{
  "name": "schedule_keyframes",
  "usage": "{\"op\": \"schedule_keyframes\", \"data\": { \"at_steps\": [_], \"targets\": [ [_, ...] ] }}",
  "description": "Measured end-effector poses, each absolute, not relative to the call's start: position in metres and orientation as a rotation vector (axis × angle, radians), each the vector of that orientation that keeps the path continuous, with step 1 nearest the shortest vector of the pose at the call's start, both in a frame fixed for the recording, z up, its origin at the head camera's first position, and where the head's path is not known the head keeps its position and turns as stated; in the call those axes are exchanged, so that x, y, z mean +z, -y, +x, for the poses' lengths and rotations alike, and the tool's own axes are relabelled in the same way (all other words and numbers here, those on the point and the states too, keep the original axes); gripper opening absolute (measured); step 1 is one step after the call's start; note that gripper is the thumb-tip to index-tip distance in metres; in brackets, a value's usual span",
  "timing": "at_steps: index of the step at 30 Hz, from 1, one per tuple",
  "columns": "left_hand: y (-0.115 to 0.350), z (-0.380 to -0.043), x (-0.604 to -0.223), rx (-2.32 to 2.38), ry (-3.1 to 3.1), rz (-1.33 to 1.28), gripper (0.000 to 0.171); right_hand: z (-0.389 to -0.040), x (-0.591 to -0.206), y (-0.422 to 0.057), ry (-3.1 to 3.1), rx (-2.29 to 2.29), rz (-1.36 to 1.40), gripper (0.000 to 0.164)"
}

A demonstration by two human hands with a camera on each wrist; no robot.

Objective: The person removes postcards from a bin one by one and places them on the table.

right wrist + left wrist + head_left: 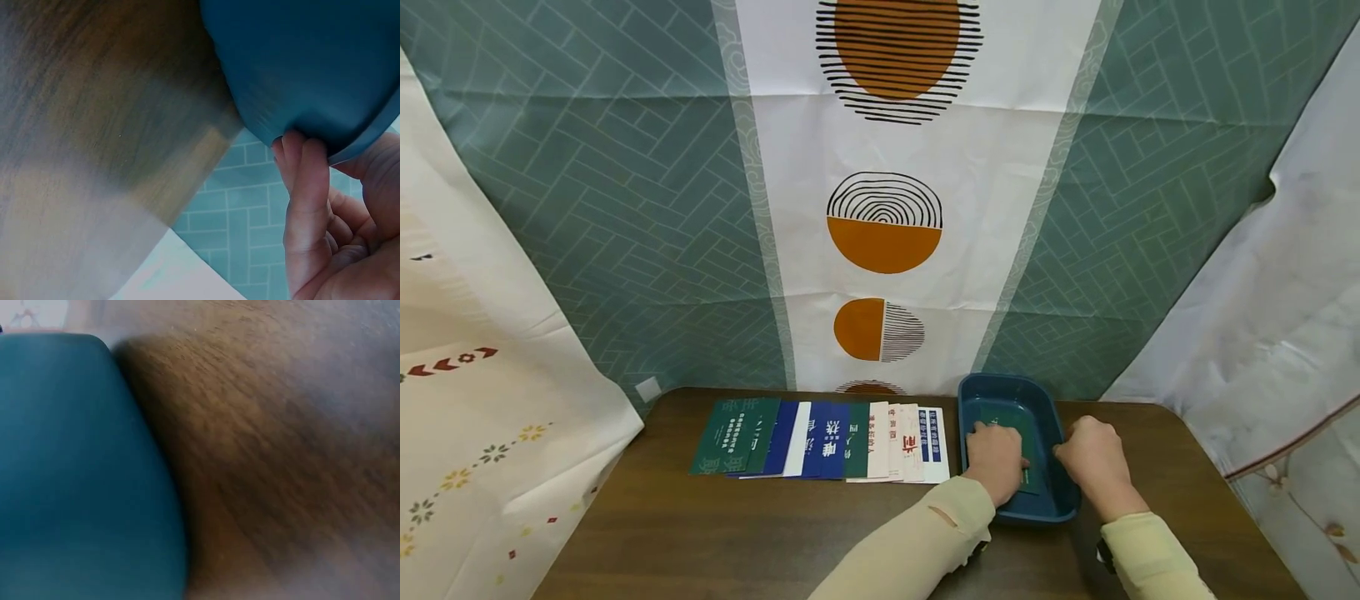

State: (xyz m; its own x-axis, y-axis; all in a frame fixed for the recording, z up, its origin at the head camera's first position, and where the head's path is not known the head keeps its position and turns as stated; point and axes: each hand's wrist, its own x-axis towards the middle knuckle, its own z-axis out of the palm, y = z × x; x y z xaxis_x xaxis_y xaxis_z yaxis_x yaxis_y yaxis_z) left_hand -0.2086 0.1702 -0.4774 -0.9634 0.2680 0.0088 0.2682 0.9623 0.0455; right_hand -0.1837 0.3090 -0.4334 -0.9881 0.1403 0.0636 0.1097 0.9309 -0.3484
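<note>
A dark blue plastic tray (968, 417) stands on the right part of the table, with a dark green card (1030, 479) lying in it. My left hand (995, 460) reaches into the tray over the card, fingers bent down; its fingertips are hidden, so whether it pinches the card does not show. At the tray's right side my right hand (1093, 462) grips the rim, and in the right wrist view its fingers (306, 181) press the outer wall near the rim. Only the tray's outer wall (81, 469) and tabletop fill the left wrist view.
Left of the tray, a row of overlapping cards or booklets in green (722, 442), blue (826, 442) and white (934, 450) lies along the back of the brown wooden table (737, 533). Behind the table hangs a green-and-white patterned cloth (662, 208); pale cloths flank both sides.
</note>
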Motion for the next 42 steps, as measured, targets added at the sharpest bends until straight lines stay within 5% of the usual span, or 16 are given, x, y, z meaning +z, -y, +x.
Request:
{"op": "schedule_keyframes", "data": {
  "at_steps": [9,21,28,42],
  "targets": [
    [-0.172,-0.209,-0.481,0.01,3.112,-0.191,0.077,-0.184,-0.435,-0.305,2.962,0.521,-0.17,0.03],
    [-0.17,-0.208,-0.474,0.0,3.214,-0.26,0.074,-0.182,-0.434,-0.306,2.972,0.507,-0.172,0.031],
    [-0.168,-0.203,-0.473,0.011,3.198,-0.255,0.088,-0.182,-0.434,-0.306,2.96,0.492,-0.155,0.031],
    [-0.159,-0.184,-0.468,-0.011,3.04,-0.375,0.071,-0.182,-0.433,-0.307,2.998,0.496,-0.155,0.027]
  ]
}}
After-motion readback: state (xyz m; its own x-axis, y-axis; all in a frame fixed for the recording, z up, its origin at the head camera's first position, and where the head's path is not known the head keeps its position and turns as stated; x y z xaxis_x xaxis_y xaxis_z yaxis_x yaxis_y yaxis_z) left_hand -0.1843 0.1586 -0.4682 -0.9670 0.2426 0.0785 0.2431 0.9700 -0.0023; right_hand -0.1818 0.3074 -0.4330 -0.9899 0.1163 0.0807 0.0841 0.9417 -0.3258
